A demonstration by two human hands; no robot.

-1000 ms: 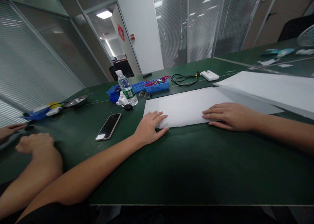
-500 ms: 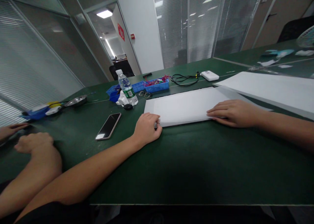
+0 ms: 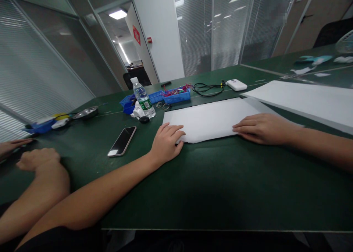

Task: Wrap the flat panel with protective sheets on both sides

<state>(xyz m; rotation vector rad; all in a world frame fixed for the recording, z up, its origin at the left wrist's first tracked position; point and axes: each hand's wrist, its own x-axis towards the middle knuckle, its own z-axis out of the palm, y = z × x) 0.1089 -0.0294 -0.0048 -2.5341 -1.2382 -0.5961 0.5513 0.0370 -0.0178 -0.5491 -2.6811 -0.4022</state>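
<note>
green bottle label (image 3: 146, 104), red door sign (image 3: 136, 35); lettering too small to read

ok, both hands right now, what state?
Left hand: open, fingers slightly bent at the paper's near left corner.
Right hand: open, fingers together, resting on the paper's near edge.

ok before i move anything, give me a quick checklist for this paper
- Left hand on white paper, near left corner: ok
- Right hand on its near edge: ok
- Whole near edge in view: not ok, hands hide parts
- Phone off the paper: ok
- Bottle standing, cap on, off the paper: ok
- Number of layers under the hands: cannot tell
</note>
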